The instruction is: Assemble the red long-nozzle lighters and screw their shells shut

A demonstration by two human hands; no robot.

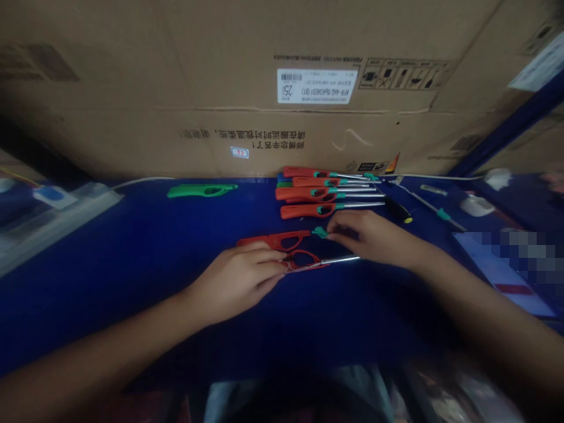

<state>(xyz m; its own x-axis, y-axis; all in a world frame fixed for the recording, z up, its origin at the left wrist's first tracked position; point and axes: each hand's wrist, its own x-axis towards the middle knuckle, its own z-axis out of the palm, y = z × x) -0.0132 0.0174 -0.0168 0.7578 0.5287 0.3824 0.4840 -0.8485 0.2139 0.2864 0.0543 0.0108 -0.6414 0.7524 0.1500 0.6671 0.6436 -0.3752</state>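
My left hand [247,276] is closed on an open red lighter half [305,257], its fingertips at the trigger opening. A metal tube [341,259] runs out of this half to the right. Just behind it lies another red casing half [275,239], partly covered by my left hand. Between thumb and forefinger, my right hand [361,234] pinches a small teal plastic piece [319,232], close to the end of that casing. Several red long-nosed lighters [304,210] with teal triggers lie stacked beyond my hands.
A green casing half [198,190] lies at the back left. Behind the lighters is a screwdriver [399,210] with a dark handle and yellow end. A big cardboard box [220,88] walls off the back of the blue table [176,247]. Papers [502,270] lie at right.
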